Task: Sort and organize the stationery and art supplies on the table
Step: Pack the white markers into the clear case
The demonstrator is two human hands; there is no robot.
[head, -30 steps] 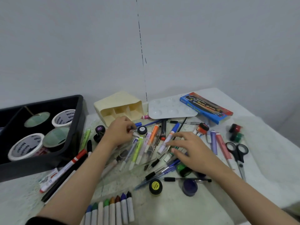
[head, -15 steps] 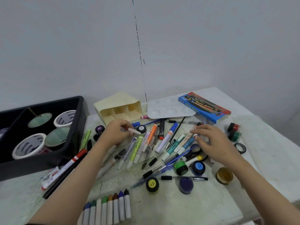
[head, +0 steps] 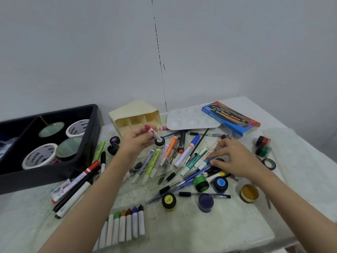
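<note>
Across the speckled table (head: 200, 234), whose near and right edges run out of view, stationery lies scattered. At far left sits a black tray (head: 36, 178), cut off by the frame, holding white tape rolls (head: 36, 157) and two round green things too blurred to name. Against the wall a blue paint box (head: 230, 116) rests with one end just behind a white palette (head: 191, 118), and a cream organizer (head: 131, 111) lies on its side, its compartments facing the camera. Between the two forearms spreads a pile of pens (head: 187, 152), crossing one another so that many barrels are half covered; something clear lies over a few of them, its outline hard to make out. Near the front edge a row of crayons (head: 125, 227) lies side by side, its left end hidden behind the left forearm and its lower ends blurred. Long markers (head: 76, 185) lie just beside the tray. The left hand (head: 135, 143) is raised before the organizer, fingers and thumb pinching a red crayon (head: 152, 132) in a white wrapper — its red tip points up and back. The right hand (head: 237, 159) is spread flat with straight fingers on the pile's right side, fingertips touching pastel highlighters (head: 198, 159); a dark thing under it is mostly hidden. Small paint pots (head: 206, 202) stand near the front of the pile — more sit at the far right.
</note>
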